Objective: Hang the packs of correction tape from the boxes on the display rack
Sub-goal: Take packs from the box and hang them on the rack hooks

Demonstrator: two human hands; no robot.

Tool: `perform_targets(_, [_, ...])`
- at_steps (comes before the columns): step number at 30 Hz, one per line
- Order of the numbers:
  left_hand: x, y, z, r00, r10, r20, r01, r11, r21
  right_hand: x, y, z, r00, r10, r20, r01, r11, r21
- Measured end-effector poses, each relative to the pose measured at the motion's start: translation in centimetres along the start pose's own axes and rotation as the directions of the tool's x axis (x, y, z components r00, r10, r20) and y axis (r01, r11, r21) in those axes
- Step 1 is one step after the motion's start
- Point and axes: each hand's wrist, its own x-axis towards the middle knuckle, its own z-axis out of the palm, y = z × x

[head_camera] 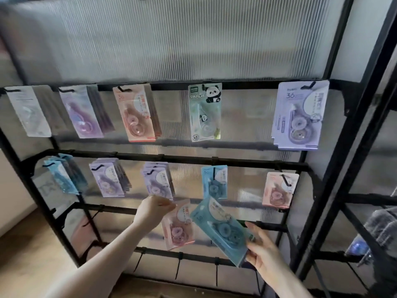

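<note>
Head view, blue pack: teal-blue card-and-blister correction tape pack, tilted, gripped at its lower end by the right hand, probably bound for a hook.
Pink pack: pink carded tape pack, its top corner pinched by the left hand, apparently to seat it.
Count: two packs in hand; ten hanging groups, five per rail, on the black metal display rack.

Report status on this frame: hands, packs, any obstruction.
Left hand pinching pink pack by its top corner. Right hand gripping blue pack stack, tilted, off the hooks. Display rack partly stocked. Nothing blocking.
</note>
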Motion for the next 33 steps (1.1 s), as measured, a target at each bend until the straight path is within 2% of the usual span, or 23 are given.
perform_targets(3, [0.5,-0.2,-0.1,1.0,0.006,0.009,-0.006,1.0,-0.003,0.0,-0.1,0.1,0.998,0.023,0.059,-0.025,0.999,0.041])
perform_targets(9, [1.9,-1.0,0.0,0.999,0.034,0.005,-0.034,0.999,0.002,0.0,-0.3,1.0,0.964,0.203,0.173,-0.179,0.973,-0.145])
perform_targets(13, [2.6,-1.6,0.3,1.0,0.021,0.019,-0.021,1.0,-0.002,1.2,-0.3,1.6,0.947,0.258,0.193,-0.232,0.962,-0.146])
perform_targets(18, [3.1,-2.3,0.1,0.999,0.032,0.044,-0.032,0.999,0.011,2.6,0.2,2.3,0.951,0.233,0.202,-0.217,0.971,-0.095])
perform_targets(27, [4.0,-3.1,-0.3,0.998,0.037,0.055,-0.037,0.999,0.001,3.9,-0.1,3.7,0.98,0.073,0.185,-0.064,0.997,-0.051])
perform_targets(33, [4.3,-3.6,0.2,0.994,0.053,0.091,-0.053,0.999,0.001,4.8,0.4,4.1,0.995,-0.048,0.087,0.054,0.996,-0.069])
